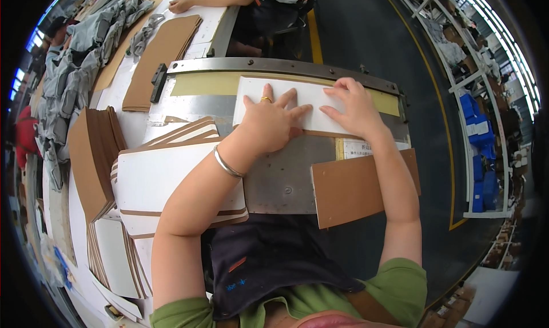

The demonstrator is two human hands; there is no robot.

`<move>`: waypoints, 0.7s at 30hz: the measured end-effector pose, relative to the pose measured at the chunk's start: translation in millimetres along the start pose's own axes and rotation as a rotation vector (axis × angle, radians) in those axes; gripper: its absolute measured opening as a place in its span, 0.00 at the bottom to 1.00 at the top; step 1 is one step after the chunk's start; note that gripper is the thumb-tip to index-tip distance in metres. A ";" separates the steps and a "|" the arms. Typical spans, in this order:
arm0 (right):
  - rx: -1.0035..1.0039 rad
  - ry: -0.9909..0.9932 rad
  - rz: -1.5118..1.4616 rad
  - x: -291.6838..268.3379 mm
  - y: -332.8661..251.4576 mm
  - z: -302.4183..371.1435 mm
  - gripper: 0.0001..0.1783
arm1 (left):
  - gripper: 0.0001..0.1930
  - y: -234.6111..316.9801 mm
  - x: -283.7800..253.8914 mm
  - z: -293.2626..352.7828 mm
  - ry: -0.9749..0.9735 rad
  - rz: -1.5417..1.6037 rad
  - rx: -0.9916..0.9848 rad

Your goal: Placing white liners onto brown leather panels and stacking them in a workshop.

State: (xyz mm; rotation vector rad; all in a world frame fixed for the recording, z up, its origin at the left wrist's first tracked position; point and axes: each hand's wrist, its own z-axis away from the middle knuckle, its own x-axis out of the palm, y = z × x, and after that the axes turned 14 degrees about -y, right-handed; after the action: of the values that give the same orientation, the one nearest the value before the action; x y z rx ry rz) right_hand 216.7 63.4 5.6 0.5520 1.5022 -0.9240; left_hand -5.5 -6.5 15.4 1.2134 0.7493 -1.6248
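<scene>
A white-faced board [314, 120] with brown edges lies on a metal work plate [280, 179], along the metal bar [274, 67] at its far side. My left hand [271, 121], with a ring and a bangle, rests on the board's left half, fingers spread flat. On the right end of the same board is my right hand [357, 112], its thumb and forefinger apart and the other fingers bent near the far edge. Neither hand is closed around anything. Under my right forearm, a brown board [349, 192] sticks out past the plate's near edge.
White-faced boards [171, 173] are stacked to the left, beside brown boards [91, 162]. More brown boards [163, 59] lie farther back, near grey cloth pieces [80, 82]. Another person's hand [182, 5] rests on the far table. Shelving with blue bins [478, 128] stands right.
</scene>
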 end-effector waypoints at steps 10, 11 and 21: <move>0.113 -0.406 -0.231 -33.8 -18.4 -31.1 0.41 | 0.46 -28.2 2.4 167.0 0.060 0.235 0.061; 0.097 -0.386 -0.184 -32.9 -14.0 -31.0 0.41 | 0.47 -31.6 11.8 183.3 0.034 0.220 -0.064; -0.148 0.290 -0.265 -111.3 -55.6 53.2 0.18 | 0.39 -62.9 64.4 218.5 0.260 -0.031 -0.125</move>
State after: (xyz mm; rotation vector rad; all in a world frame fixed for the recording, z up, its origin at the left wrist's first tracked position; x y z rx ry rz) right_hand 222.1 8.1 129.0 0.3964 1.9232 -0.9533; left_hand -148.8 -194.4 21.3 1.3419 1.0211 -1.4375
